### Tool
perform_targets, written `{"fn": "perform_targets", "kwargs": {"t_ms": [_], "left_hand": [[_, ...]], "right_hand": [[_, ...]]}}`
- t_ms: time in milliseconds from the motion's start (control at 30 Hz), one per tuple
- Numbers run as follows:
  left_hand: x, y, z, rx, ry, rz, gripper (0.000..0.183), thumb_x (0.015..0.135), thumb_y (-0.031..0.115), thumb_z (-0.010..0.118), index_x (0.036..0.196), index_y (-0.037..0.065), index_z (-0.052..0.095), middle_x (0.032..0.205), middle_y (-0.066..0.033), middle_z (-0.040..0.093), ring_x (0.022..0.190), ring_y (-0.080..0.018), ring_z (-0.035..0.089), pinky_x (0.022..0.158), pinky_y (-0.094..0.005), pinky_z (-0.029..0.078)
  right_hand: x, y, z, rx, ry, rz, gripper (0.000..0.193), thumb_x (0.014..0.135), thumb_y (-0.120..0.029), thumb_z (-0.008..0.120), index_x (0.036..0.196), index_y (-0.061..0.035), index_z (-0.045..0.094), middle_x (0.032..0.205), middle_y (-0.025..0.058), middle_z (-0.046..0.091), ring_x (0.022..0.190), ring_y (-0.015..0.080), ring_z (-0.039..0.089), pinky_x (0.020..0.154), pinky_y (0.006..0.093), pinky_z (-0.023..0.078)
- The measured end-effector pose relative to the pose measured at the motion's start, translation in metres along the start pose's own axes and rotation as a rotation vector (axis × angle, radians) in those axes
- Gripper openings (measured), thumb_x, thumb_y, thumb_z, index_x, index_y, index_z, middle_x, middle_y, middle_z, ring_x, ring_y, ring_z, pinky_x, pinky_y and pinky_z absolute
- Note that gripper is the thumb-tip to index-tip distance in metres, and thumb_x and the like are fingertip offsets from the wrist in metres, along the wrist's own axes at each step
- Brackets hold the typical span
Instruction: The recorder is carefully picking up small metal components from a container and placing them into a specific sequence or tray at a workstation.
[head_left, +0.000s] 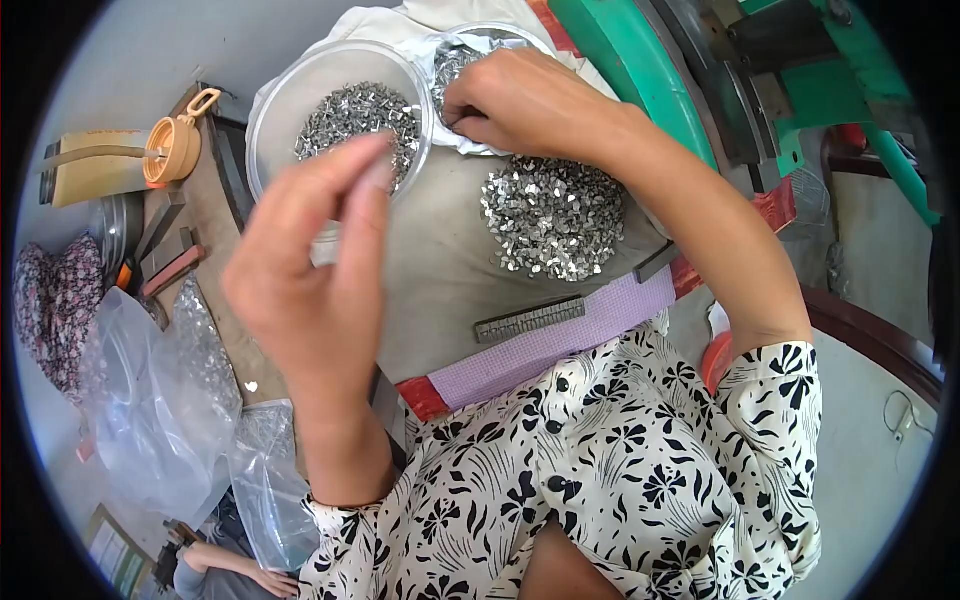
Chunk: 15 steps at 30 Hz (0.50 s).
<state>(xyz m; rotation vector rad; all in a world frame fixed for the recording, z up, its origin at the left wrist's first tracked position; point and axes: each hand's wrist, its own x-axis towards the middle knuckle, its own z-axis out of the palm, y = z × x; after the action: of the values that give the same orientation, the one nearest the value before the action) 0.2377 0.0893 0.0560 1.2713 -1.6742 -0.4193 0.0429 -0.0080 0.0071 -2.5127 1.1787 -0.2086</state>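
My left hand (310,260) is raised in front of a clear round bowl (285,100), thumb and forefinger pinched. Whatever they may hold is too small to make out. Small shiny metal pieces (350,112) lie in that bowl. Beside it, my right hand (525,100) reaches with curled fingers over a second bowl (510,30) lined with white sheeting, which also contains small metal pieces (452,62). Its fingertips are partly hidden, so any piece in them does not show. A loose heap of flat metal bits (550,218) lies below my right forearm.
A slotted metal bar (530,319) rests by a lilac textured strip (610,318) at the near table edge. Green machinery (640,75) stands at the right. Clear plastic bags (150,400) and an orange-handled item (175,148) are on the left. Another person's arm (235,565) shows at lower left.
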Motion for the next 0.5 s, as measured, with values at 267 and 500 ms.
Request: {"fn": "perform_targets", "kwargs": {"t_ms": [267,500], "left_hand": [[0.027,-0.011,0.019,0.031,-0.142,-0.019,0.02,0.084,0.005,0.07,0.103,-0.002,0.071,0.092,-0.0174,0.073,0.076,-0.0275,0.072,0.071,-0.033,0.055],[0.042,-0.011,0.057,-0.023,-0.301,-0.086,0.025,0.082,0.011,0.073,0.105,0.001,0.071,0.088,-0.0199,0.073,0.081,-0.0329,0.072,0.073,-0.0398,0.056]], "right_hand": [[-0.026,0.007,-0.009,0.913,0.194,0.375,0.02,0.089,-0.012,0.073,0.101,0.003,0.072,0.087,0.0002,0.069,0.075,0.0073,0.06,0.069,0.0226,0.048],[-0.039,-0.003,-0.015,1.504,0.251,0.478,0.019,0.088,-0.017,0.075,0.099,-0.0021,0.073,0.079,-0.0039,0.064,0.069,0.0029,0.053,0.057,0.0182,0.039]]}}
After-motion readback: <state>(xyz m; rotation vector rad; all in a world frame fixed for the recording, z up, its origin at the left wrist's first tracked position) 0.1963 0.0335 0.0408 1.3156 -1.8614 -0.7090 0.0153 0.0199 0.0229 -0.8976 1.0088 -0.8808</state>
